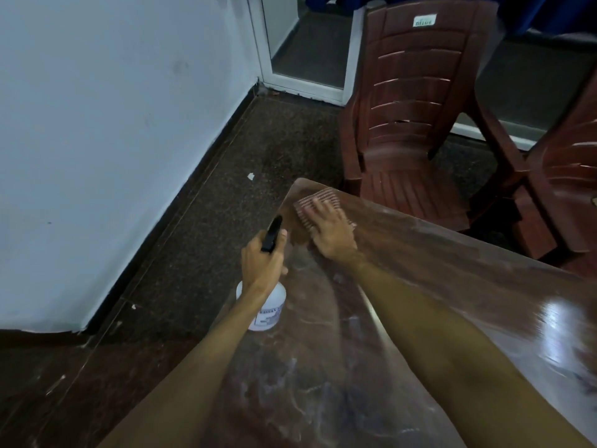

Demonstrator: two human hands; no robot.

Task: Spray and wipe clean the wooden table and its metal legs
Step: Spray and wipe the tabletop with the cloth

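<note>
While the table [452,253] shows pale streaks across its near half, overlapping strokes inward from the far corner seem best. Cloth [319,200] lies at that corner, right hand [329,234] pressing it flat, fingers spread. Left hand [263,263] grips the spray bottle [269,308], upright at the left edge.

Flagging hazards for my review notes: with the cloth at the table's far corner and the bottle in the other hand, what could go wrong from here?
1. The right hand presses the striped cloth at the table's far corner; a push outward might carry it over the edge.
2. The left hand grips the spray bottle near the left edge; set down there, it could tip off.
3. The near surface shows white streaks that may be missed.
</note>
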